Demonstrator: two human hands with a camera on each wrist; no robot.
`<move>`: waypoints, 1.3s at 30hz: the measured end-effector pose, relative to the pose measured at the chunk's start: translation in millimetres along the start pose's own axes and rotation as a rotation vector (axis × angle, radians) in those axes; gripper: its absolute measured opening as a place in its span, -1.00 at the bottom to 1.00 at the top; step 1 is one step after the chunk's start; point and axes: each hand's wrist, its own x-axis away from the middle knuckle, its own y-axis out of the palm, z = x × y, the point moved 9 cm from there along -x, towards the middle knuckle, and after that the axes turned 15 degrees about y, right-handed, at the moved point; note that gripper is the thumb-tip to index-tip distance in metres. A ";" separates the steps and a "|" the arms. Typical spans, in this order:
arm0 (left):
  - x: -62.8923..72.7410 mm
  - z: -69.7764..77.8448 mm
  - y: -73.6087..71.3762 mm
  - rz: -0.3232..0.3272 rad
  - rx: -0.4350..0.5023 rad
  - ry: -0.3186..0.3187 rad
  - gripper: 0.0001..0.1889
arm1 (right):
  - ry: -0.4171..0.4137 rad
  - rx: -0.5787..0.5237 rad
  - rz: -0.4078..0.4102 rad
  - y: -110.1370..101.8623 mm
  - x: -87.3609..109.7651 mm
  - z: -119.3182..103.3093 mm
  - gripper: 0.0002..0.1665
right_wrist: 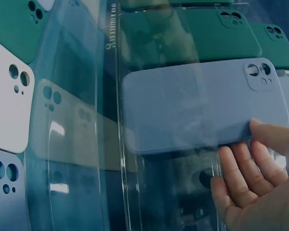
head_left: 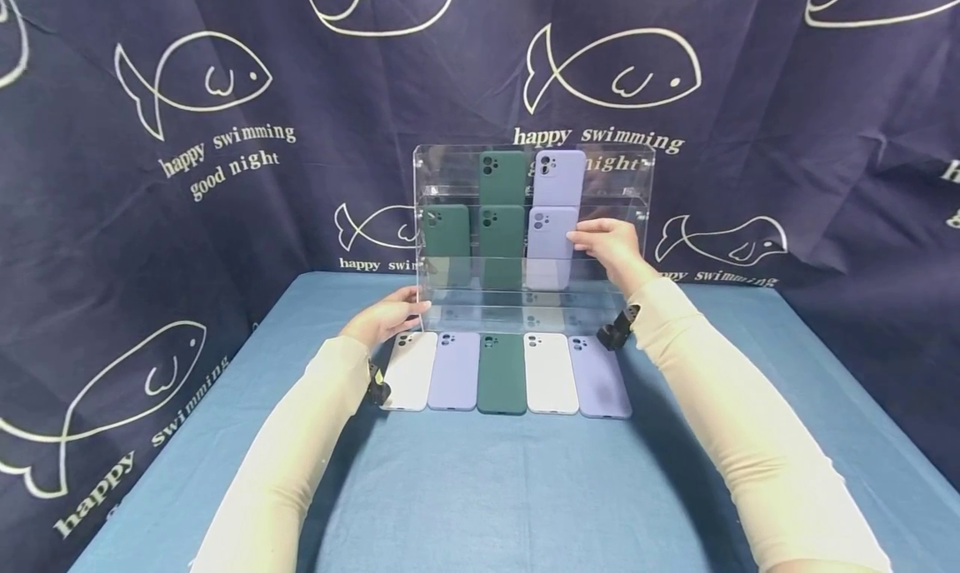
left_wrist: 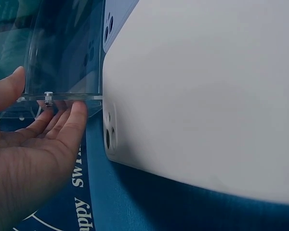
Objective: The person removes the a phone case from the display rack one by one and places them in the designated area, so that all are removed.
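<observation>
My right hand (head_left: 611,244) pinches the right edge of a lavender phone case (head_left: 551,236) that stands in the middle tier of a clear acrylic display rack (head_left: 600,300). In the right wrist view the thumb lies on the case's face (right_wrist: 197,106), fingers along its edge. At the rack's left side, my left hand (head_left: 392,315) grips the clear side panel (left_wrist: 62,97), thumb on one face and fingers on the other. Beside the lavender case stand two green cases, a middle one (head_left: 501,240) and a left one (head_left: 447,240). Behind, higher, are another green case (head_left: 501,176) and a lavender case (head_left: 559,176).
In front of the rack, a row of cases lies on the blue cloth (head_left: 495,490): white (head_left: 411,373), lavender (head_left: 454,373), green (head_left: 501,377), white (head_left: 551,375) and lavender (head_left: 600,381). A dark fish-print curtain (head_left: 465,82) hangs right behind the rack.
</observation>
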 end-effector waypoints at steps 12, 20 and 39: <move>0.7 -0.3 -1.1 -0.013 -0.002 -0.006 -0.28 | -0.062 0.111 0.042 2.6 -3.9 1.2 -0.61; 0.9 -2.4 -1.3 -0.012 -0.010 0.004 -0.30 | -0.077 0.110 0.078 1.2 -1.8 -0.6 -0.70; 1.4 0.9 -0.9 -0.024 -0.009 0.007 -0.28 | -0.120 -0.109 0.065 -11.8 11.2 -21.4 -0.77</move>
